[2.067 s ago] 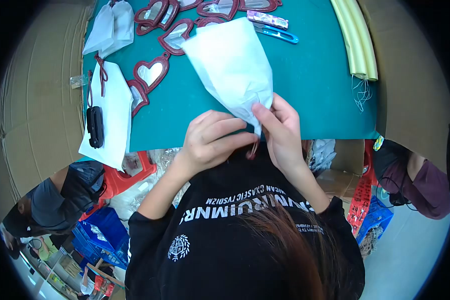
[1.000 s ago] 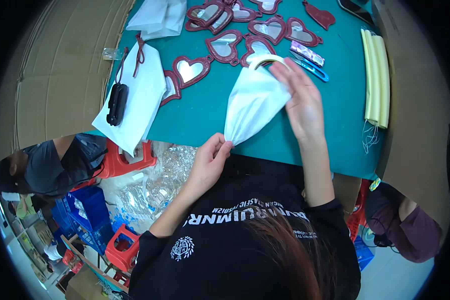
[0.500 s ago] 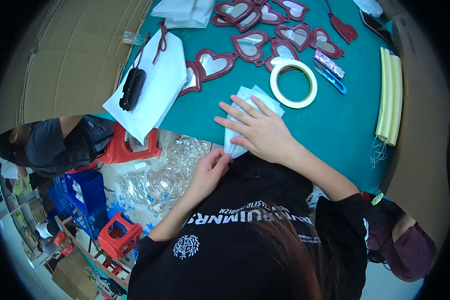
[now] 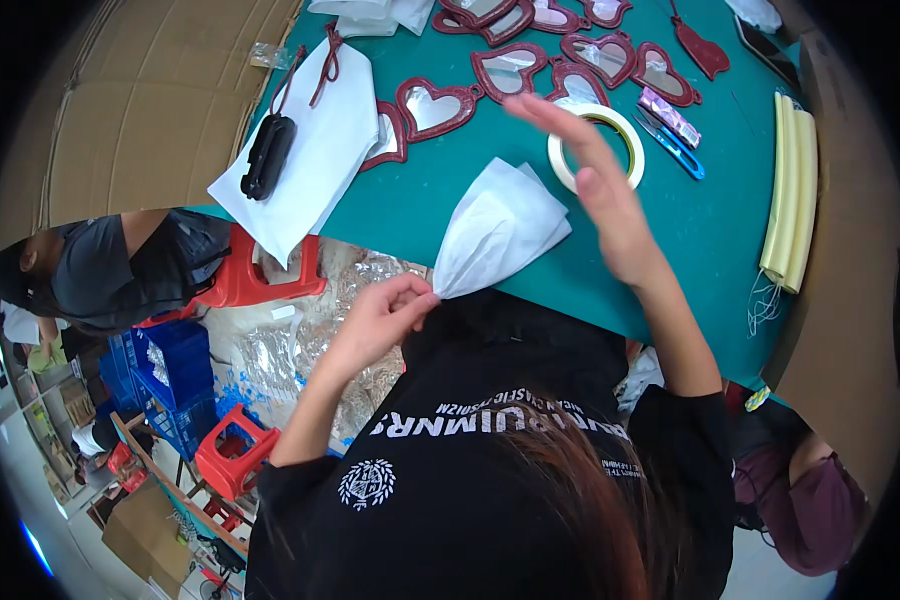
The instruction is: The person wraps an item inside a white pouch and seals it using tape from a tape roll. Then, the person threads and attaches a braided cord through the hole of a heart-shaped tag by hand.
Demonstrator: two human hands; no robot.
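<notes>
My left hand (image 4: 395, 308) pinches the gathered narrow end of a white pouch (image 4: 500, 225) at the table's near edge. The pouch fans out away from me over the green tabletop. To its right my right hand (image 4: 600, 190) is raised with its fingers stretched out, holding nothing. Behind those fingers lies a roll of cream tape (image 4: 635, 150), partly covered by them. Several dark red heart-shaped mirrors (image 4: 437, 108) lie farther back. What is inside the pouch cannot be seen.
White sheets (image 4: 315, 150) with a black object (image 4: 268, 157) lie at the left. A blue cutter (image 4: 672, 148) is beside the tape, and yellow rolls (image 4: 790, 195) lie at the right. Cardboard (image 4: 160, 110) flanks the table. One person (image 4: 120, 265) is at the left, another (image 4: 805, 500) at the right.
The right hand came off the roll of tape, now on the table, then pressed over the pouch and has since lifted away to the right. The left hand still grips the pouch's end.
</notes>
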